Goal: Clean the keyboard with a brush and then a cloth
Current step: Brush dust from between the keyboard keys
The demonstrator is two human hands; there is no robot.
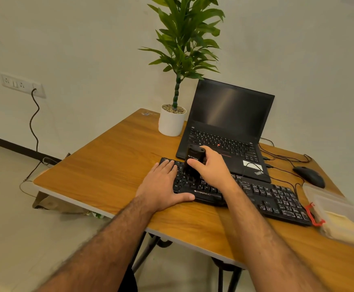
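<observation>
Bare table [113, 157] lies open to the left of my left hand [163, 184]. Beyond my right hand [211, 168] the open laptop [226, 127] blocks, with mouse [308, 177] and plastic box [338, 213] further right.

Office/home desk, laptop [224, 131], keyboard [266, 197], mouse [308, 177]

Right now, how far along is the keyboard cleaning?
Nothing looks finished. In hand: the right hand grips a black brush standing on the left part of the keyboard, while the left hand lies flat on its left end, steadying it. Left: the other keys, then the cloth wipe. No cloth is clearly visible.
</observation>
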